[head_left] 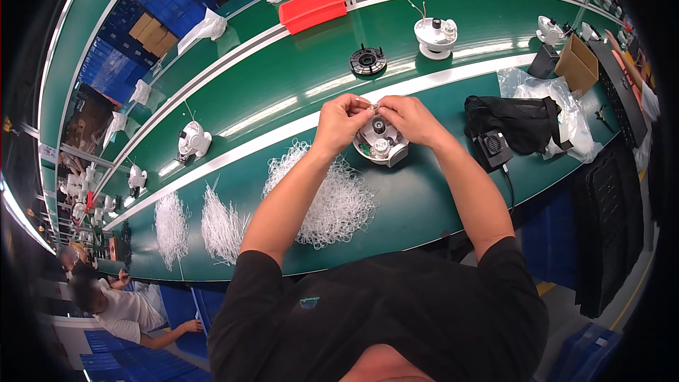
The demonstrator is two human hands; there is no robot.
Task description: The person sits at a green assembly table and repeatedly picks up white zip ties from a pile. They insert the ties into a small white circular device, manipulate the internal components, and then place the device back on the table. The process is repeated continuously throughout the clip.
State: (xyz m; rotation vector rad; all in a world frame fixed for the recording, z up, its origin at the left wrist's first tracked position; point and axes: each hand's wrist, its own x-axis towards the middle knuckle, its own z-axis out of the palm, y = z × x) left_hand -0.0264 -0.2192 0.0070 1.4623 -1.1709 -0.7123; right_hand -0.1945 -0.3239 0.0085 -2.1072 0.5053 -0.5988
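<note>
On the green bench ahead of me stands a round white device housing (397, 155), open on top, with a dark round part (379, 125) and a small green circuit board (365, 148) inside. Both hands meet over its far rim. My left hand (341, 122) is closed, thumb and fingers pinching a thin white strand, either a wire or a cable tie. Close beside it, my right hand (414, 120) is closed in a pinch too; its fingertips hide what they grip. Left of the housing lies a large heap of looped white cable ties (336, 205), partly behind my left forearm.
Two smaller piles of white ties, a left one (171, 230) and a middle one (221, 225), lie leftward. Beyond are a black round part (368, 61), a white unit with wires (436, 37) and a red bin (312, 8). At right lie a black bag (520, 124) and a black device (491, 148).
</note>
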